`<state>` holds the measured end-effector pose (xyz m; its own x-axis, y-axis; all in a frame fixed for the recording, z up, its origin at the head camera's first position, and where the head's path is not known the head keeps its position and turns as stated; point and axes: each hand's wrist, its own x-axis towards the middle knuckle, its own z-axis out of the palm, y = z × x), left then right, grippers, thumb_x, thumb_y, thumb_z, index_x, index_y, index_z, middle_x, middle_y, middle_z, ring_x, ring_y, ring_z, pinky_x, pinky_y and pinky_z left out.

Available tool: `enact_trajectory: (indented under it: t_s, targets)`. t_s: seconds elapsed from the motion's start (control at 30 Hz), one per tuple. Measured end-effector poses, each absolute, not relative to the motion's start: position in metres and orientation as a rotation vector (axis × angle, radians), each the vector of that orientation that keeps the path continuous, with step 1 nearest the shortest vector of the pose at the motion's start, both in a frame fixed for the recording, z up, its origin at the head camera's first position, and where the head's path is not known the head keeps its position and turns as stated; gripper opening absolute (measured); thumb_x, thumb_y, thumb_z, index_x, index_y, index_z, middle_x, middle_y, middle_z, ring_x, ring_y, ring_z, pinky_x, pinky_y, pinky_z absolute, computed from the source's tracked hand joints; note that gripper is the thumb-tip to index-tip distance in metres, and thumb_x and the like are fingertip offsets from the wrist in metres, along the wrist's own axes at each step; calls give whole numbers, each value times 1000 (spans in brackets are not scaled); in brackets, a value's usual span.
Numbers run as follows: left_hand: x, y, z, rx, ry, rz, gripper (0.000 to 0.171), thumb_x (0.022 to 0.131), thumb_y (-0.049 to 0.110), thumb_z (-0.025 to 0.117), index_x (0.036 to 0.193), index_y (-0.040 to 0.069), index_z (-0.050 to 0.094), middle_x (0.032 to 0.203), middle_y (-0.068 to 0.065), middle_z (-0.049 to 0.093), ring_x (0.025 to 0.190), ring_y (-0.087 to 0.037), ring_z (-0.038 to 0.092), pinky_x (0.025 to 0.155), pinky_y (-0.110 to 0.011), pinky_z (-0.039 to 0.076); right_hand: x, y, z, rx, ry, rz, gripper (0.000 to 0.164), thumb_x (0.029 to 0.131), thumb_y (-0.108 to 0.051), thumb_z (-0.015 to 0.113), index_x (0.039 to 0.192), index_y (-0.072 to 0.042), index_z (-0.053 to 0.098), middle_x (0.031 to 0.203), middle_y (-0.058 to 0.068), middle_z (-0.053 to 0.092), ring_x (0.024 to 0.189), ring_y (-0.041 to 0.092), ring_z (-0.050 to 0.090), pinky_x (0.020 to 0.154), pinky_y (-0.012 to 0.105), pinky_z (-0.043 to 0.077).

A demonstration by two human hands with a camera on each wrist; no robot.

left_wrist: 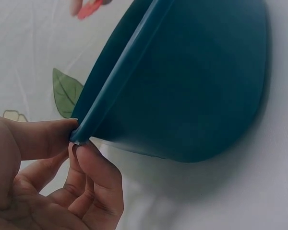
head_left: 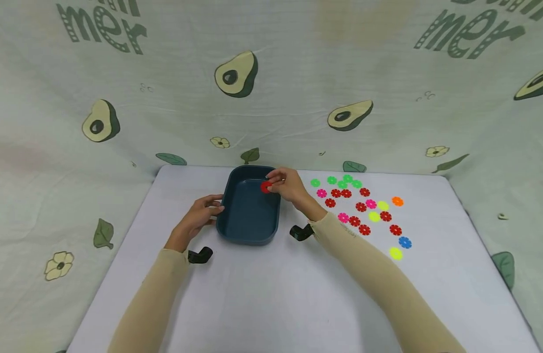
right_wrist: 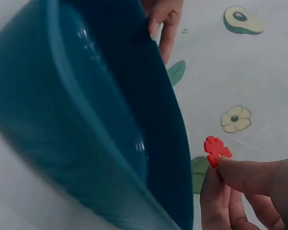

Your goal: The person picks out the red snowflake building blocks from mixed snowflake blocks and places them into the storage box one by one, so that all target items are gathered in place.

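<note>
A dark blue plastic tub (head_left: 248, 213) stands on the white table, with nothing visible on its floor. My left hand (head_left: 198, 216) is at the tub's left side; in the left wrist view its thumb and fingers (left_wrist: 100, 165) pinch the rim. With thumb and fingertips, my right hand (head_left: 291, 186) pinches a red notched plastic disc (head_left: 265, 187) above the tub's right rim. In the right wrist view that red disc (right_wrist: 215, 150) shows its slotted edge, held flat between thumb and fingers.
Several notched discs lie scattered right of the tub: red (head_left: 361, 207), green (head_left: 342, 184), pink (head_left: 343, 217), yellow (head_left: 396, 253), one orange (head_left: 397, 201) and one blue (head_left: 405, 242). A printed cloth (head_left: 289, 122) hangs behind the table (head_left: 262, 299).
</note>
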<state>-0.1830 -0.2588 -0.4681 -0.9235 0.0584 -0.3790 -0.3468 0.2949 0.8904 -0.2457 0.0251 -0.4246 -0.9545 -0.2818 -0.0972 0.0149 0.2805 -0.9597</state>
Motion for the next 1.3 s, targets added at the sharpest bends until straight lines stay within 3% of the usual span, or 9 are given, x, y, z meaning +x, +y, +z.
enact_trajectory:
  t_s: [0.6, 0.93, 1.1, 1.3]
  targets:
    - [-183, -259, -470, -289, 2206, 1710, 54, 108, 9, 59, 159, 6, 45, 127, -12, 52, 99, -16, 60, 75, -29, 50, -266, -35, -445, -133, 2353, -1615, 32, 91, 15, 71, 120, 2, 73, 104, 17, 72, 105, 36, 69, 87, 36, 57]
    - [-182, -259, -470, -274, 2193, 1725, 53, 107, 8, 59, 159, 4, 46, 122, -9, 53, 98, -16, 59, 75, -30, 49, -275, -51, -457, -34, 2339, -1594, 37, 86, 18, 72, 119, 2, 74, 99, 12, 72, 87, 23, 67, 77, 29, 53]
    - [-181, -258, -470, -274, 2205, 1720, 53, 107, 8, 59, 159, 4, 46, 124, -11, 53, 100, -17, 59, 76, -30, 49, -280, -58, -464, 16, 2358, -1569, 36, 85, 16, 76, 118, 1, 74, 102, 12, 71, 88, 21, 63, 82, 33, 54]
    - [-180, -258, -469, -276, 2206, 1716, 52, 107, 8, 59, 158, 5, 47, 124, -11, 54, 100, -17, 60, 75, -30, 49, -283, -64, -469, 77, 2359, -1573, 35, 87, 16, 75, 118, 1, 74, 112, 17, 72, 101, 30, 67, 93, 41, 56]
